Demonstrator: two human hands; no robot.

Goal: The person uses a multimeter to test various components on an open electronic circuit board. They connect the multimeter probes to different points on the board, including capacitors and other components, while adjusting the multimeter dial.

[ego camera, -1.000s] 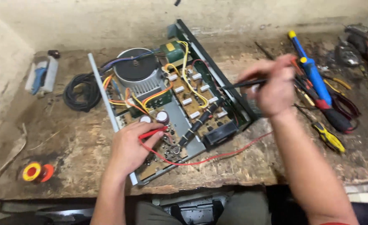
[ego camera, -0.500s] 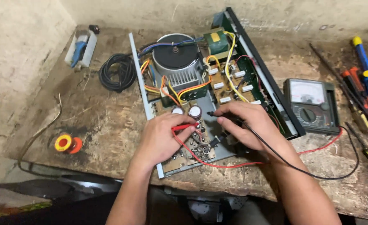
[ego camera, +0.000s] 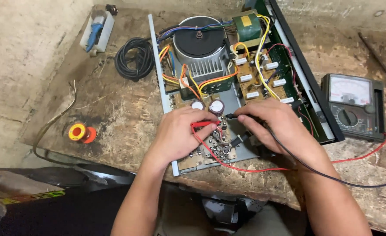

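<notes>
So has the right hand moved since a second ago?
Yes. The right hand came in from beyond the open amplifier's far edge and now holds the black probe over its front circuit board, near the left hand.

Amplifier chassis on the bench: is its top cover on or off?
Off. The amplifier chassis lies open-topped, with the round transformer, circuit boards and wiring exposed, and both probe-holding hands reach inside.

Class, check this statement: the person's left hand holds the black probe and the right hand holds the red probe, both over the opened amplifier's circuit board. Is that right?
Not quite: the colours are swapped. In the head view the left hand holds the red probe and the right hand holds the black probe. Both are indeed over the circuit board.
</notes>
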